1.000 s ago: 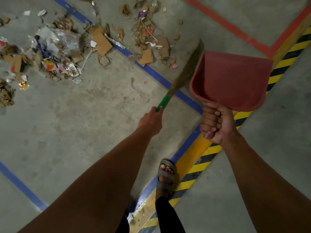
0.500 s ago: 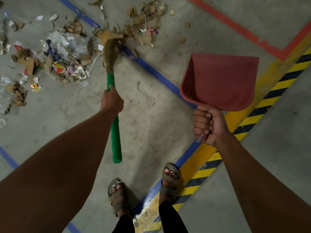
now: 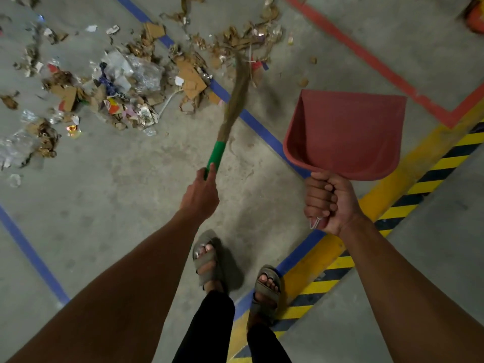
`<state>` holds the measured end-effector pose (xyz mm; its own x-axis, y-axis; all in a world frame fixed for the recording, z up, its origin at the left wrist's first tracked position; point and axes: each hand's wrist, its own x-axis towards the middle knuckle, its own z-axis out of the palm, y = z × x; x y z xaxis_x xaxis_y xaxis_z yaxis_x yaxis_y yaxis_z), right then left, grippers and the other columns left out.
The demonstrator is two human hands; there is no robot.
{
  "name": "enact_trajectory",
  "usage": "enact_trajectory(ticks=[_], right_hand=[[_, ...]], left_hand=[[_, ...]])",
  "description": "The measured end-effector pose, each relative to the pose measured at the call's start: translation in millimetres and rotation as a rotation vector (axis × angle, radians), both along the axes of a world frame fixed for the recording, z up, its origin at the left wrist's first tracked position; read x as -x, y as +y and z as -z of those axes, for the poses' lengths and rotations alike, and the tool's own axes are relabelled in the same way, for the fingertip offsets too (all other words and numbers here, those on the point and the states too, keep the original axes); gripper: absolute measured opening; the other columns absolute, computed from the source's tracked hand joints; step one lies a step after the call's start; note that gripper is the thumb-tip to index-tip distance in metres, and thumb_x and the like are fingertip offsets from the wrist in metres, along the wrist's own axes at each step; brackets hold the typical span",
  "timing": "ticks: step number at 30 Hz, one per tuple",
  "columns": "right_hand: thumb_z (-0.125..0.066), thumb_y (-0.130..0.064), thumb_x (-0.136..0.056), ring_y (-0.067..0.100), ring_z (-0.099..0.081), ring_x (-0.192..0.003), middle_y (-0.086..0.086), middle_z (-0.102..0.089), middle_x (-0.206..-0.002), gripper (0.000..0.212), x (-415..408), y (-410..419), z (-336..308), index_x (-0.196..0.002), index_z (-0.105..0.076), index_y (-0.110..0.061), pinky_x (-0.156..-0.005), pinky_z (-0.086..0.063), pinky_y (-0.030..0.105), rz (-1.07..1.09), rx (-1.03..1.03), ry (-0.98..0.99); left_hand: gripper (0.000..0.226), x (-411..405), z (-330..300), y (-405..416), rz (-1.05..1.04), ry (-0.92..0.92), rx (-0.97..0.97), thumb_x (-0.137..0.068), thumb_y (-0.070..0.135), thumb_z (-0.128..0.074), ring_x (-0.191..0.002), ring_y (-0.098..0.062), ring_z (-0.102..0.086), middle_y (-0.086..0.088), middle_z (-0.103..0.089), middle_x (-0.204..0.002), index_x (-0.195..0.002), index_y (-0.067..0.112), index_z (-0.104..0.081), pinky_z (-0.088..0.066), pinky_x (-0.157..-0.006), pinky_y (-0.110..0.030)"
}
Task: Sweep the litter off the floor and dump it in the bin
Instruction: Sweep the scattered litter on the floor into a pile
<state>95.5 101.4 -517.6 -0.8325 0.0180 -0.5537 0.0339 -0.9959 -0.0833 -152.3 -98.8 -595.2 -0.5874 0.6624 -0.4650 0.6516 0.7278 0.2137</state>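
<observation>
My left hand [image 3: 200, 196] grips the green handle of a grass broom [image 3: 234, 99], whose blurred bristles reach up into the litter near the blue floor line. My right hand [image 3: 328, 203] is closed on the handle of a red dustpan [image 3: 345, 132], held empty in the air to the right of the broom. Litter [image 3: 125, 85] of torn cardboard, plastic film and paper scraps lies spread over the concrete floor at the upper left and upper middle. No bin is in view.
Blue tape lines [image 3: 259, 127] cross the floor, a red line [image 3: 366, 61] runs at the upper right, and a yellow-black hazard stripe [image 3: 392, 208] runs under the dustpan. My sandalled feet [image 3: 207, 260] stand near the blue line. An orange object [image 3: 475, 17] shows at the top right corner.
The broom has swung from the left side of the pile back to the right. My left hand moved right and down with it. The dustpan stays held up on the right.
</observation>
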Motion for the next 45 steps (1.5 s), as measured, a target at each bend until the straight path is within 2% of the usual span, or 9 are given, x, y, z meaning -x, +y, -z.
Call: enact_trajectory(ticks=[3,5,9,16,24,29,34,39,45], right_hand=[[-0.048,-0.023,-0.094,0.008,-0.016,-0.03,-0.012,-0.02,-0.04,0.039,16,-4,4,-0.06,-0.03,-0.028,-0.034,-0.019,0.02,-0.022,0.004,0.023],[-0.05,-0.023,-0.092,0.008,-0.016,-0.03,-0.012,-0.019,-0.04,0.039,28,-8,9,-0.061,-0.028,-0.028,-0.034,-0.019,0.02,-0.025,-0.004,-0.001],[-0.044,-0.024,-0.094,0.007,-0.015,-0.03,-0.012,-0.017,-0.041,0.037,52,-18,16,-0.062,-0.027,-0.028,-0.032,-0.023,0.02,-0.006,0.008,-0.044],[-0.069,-0.021,-0.084,0.007,-0.016,-0.031,-0.011,-0.018,-0.041,0.042,122,-38,24,-0.058,-0.036,-0.026,-0.033,-0.023,0.021,-0.018,0.019,-0.032],[-0.064,-0.021,-0.087,0.007,-0.018,-0.032,-0.012,-0.02,-0.041,0.039,217,-46,24,-0.059,-0.037,-0.026,-0.034,-0.023,0.02,-0.079,0.033,0.047],[-0.058,-0.022,-0.088,0.007,-0.017,-0.031,-0.012,-0.019,-0.041,0.039,254,-44,17,-0.061,-0.031,-0.028,-0.033,-0.025,0.02,-0.114,0.024,0.037],[-0.052,-0.022,-0.092,0.007,-0.019,-0.032,-0.011,-0.022,-0.041,0.036,267,-38,10,-0.059,-0.037,-0.026,-0.034,-0.025,0.021,-0.14,0.058,0.063],[-0.041,-0.024,-0.096,0.007,-0.017,-0.032,-0.011,-0.02,-0.041,0.039,268,-27,1,-0.057,-0.041,-0.024,-0.034,-0.024,0.021,-0.102,0.023,0.03],[-0.043,-0.024,-0.095,0.007,-0.018,-0.03,-0.011,-0.022,-0.04,0.038,250,-5,1,-0.058,-0.036,-0.026,-0.033,-0.022,0.02,-0.044,0.001,0.042]], left_hand=[[0.072,13,13,-7,0.115,-0.016,0.133,-0.101,0.013,-0.048,-0.106,-0.035,-0.065,-0.005,-0.019,-0.17,-0.165,0.027,-0.017,-0.062,-0.079,-0.049],[0.076,30,19,-9,0.137,-0.035,0.225,-0.096,0.009,-0.054,-0.11,-0.035,-0.065,-0.003,-0.024,-0.169,-0.163,0.023,-0.022,-0.062,-0.082,-0.049],[0.064,87,20,-6,0.053,-0.003,0.305,-0.093,0.01,-0.06,-0.111,-0.036,-0.064,-0.012,-0.054,-0.14,-0.154,0.011,-0.037,-0.057,-0.085,-0.048],[0.044,224,-7,7,-0.072,0.138,0.35,-0.1,0.009,-0.055,-0.111,-0.038,-0.064,-0.018,-0.058,-0.127,-0.142,-0.002,-0.047,-0.058,-0.092,-0.052],[0.071,330,-12,-19,-0.172,0.215,0.167,-0.093,0.004,-0.057,-0.114,-0.049,-0.059,-0.016,-0.036,-0.158,-0.157,0.006,-0.026,-0.056,-0.091,-0.058],[0.068,338,-20,-22,-0.359,0.134,0.037,-0.094,0.002,-0.051,-0.117,-0.046,-0.058,-0.016,-0.041,-0.154,-0.157,0.008,-0.027,-0.056,-0.093,-0.057],[0.063,335,-27,-19,-0.36,0.057,-0.057,-0.099,0.006,-0.042,-0.117,-0.043,-0.06,-0.016,-0.043,-0.153,-0.159,0.011,-0.026,-0.055,-0.097,-0.056],[0.067,306,-32,-4,-0.151,0.027,-0.133,-0.107,0.011,-0.04,-0.135,-0.045,-0.051,-0.009,-0.006,-0.174,-0.166,0.015,-0.009,-0.048,-0.109,-0.055],[0.076,246,-21,38,0.052,-0.046,-0.167,-0.104,0.01,-0.043,-0.108,-0.041,-0.067,0.001,0.005,-0.174,-0.166,0.022,-0.002,-0.06,-0.089,-0.054]])
